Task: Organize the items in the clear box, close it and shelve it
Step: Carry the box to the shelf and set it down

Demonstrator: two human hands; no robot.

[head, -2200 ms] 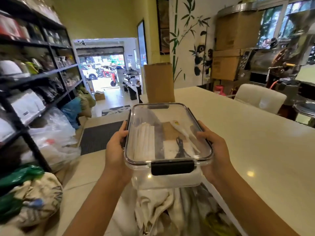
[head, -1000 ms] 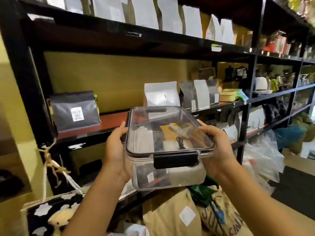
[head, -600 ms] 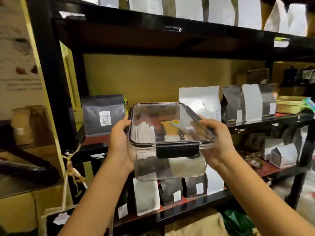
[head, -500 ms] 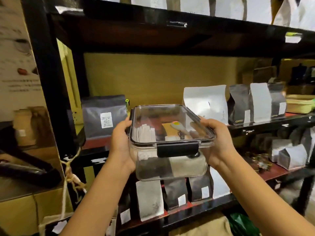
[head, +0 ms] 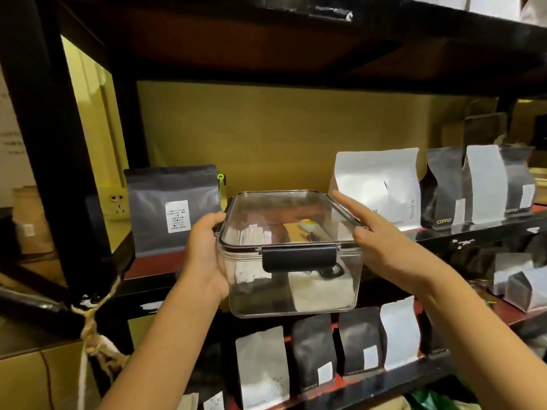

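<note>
Right hand (head: 381,250) had let go, fingers spread, left hand (head: 207,255) gripped clear box (head: 291,253), at shelf (head: 154,266) front edge.

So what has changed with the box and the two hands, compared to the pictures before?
The clear box has gone forward toward the gap on the shelf, between the grey bag and the white bag. The right hand has opened, fingers stretched out along the box's right edge. The left hand still grips the left side, and the lid stays latched.
</note>
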